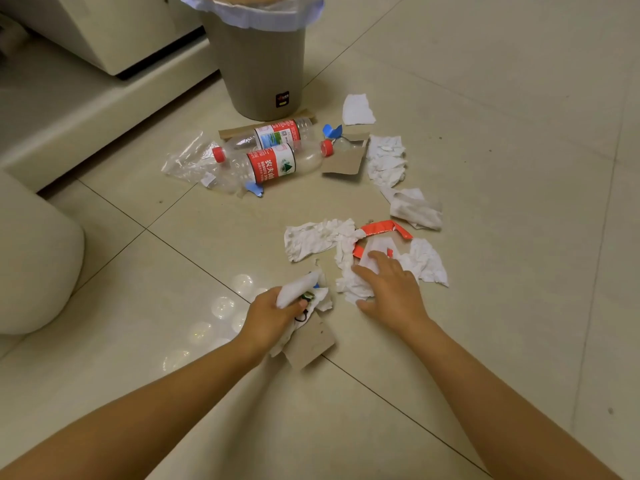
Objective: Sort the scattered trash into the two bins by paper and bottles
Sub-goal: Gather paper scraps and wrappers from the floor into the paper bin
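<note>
Already paper wad [300, 289] inside left grip [273, 315]

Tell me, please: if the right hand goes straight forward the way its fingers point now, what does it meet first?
The right hand already rests on crumpled white tissue. Its fingers point up-left, so it would probably meet the red wrapper strip next, though their exact line is uncertain.

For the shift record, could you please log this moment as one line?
left hand: holding paper wad | right hand: open on crumpled tissue | bottles: on floor | bin: upright
</note>
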A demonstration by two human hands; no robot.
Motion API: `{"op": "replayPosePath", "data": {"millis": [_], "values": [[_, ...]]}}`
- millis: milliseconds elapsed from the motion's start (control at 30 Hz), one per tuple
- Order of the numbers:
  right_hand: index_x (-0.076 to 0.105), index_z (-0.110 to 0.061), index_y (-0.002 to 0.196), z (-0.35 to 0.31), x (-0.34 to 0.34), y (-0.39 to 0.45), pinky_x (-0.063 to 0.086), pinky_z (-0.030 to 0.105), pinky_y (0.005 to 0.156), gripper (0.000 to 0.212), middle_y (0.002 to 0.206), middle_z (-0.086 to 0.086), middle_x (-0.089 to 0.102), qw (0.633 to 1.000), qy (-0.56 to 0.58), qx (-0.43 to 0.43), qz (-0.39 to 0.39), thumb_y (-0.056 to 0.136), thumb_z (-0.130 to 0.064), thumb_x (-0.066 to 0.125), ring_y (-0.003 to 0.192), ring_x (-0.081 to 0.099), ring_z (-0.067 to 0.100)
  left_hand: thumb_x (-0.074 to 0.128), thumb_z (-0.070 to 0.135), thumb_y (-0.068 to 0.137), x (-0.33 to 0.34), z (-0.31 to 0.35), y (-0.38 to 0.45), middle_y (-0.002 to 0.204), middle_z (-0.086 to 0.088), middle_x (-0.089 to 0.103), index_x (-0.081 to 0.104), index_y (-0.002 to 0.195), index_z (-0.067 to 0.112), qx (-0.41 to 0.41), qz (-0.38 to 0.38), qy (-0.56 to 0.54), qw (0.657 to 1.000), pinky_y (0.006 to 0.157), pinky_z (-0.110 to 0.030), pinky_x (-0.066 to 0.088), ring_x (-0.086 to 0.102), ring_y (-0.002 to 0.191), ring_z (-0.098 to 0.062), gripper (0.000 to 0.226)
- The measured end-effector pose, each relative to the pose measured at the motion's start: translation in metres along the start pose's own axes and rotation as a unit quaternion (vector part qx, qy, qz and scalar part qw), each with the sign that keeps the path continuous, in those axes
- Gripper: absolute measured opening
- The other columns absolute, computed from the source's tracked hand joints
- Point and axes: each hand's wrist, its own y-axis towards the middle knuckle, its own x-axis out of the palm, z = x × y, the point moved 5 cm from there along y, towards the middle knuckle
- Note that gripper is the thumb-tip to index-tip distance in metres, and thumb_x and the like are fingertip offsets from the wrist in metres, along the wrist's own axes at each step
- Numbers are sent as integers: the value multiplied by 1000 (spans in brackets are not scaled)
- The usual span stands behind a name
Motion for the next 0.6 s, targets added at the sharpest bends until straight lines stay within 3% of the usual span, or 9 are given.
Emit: {"op": "replayPosePath", "data": {"millis": [100,167,200,300,400,500,600], "values": [[70,-16,99,-11,1,4,43,33,58,38,103,12,62,998,-33,-41,41,63,-19,83,86,62,33,66,23,87,-12,6,4,85,3,70,65,86,29,8,15,-14,1000,73,-28,49,63,79,-14,6],[68,-14,71,-15,-3,5,28,22,42,29,72,7,61,994,-56,-60,76,50,-9,86,57,59,26,66,22,88,-18,11,3,87,6,68,63,86,31,10,25,-27,999,70,-26,48,61,80,-12,10],[66,-13,67,-17,-7,6,24,21,40,26,67,5,59,992,-46,-61,95,51,-7,85,53,58,25,66,22,88,-21,13,3,88,6,67,63,87,32,12,27,-33,999,68,-24,48,61,81,-12,11],[71,-12,81,-25,-25,4,34,26,42,12,75,6,65,986,40,-48,157,70,-10,74,62,62,29,67,21,88,-34,19,3,90,3,69,65,93,28,19,30,-40,999,68,-24,47,62,82,-13,8],[73,-11,93,-42,-51,3,46,30,55,17,86,7,70,962,158,-31,219,77,-11,68,73,65,27,68,23,87,-57,34,3,93,2,69,66,97,26,36,44,-29,998,68,-24,48,62,82,-13,11],[74,-12,97,-70,-73,6,44,23,67,18,88,2,70,927,294,-23,231,79,-10,69,77,62,15,68,24,87,-89,59,-4,89,9,66,62,97,32,59,53,-32,996,64,-21,47,62,80,-10,14],[75,-14,95,-108,-93,11,39,9,65,16,81,-5,67,902,359,-61,232,80,-10,70,71,56,4,68,23,88,-125,78,-15,88,12,65,61,102,30,79,69,-29,994,59,-14,46,61,79,-6,18]]}}
